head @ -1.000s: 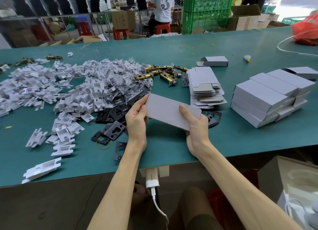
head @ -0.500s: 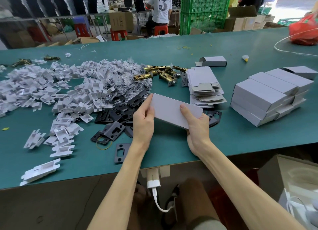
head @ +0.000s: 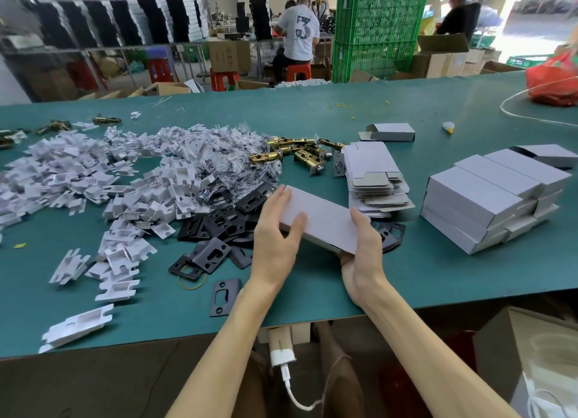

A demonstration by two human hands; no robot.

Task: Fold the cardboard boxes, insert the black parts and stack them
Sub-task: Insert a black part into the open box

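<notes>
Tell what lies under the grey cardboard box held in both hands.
Black metal plates on the green table show beneath the grey cardboard box; anything directly below is covered.

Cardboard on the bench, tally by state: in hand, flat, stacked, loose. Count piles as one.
held box, in left hand and right hand: 1
pile of flat blanks: 1
stack of folded boxes: 1
loose boxes: 2, the other behind the stack
Total: 5
</notes>
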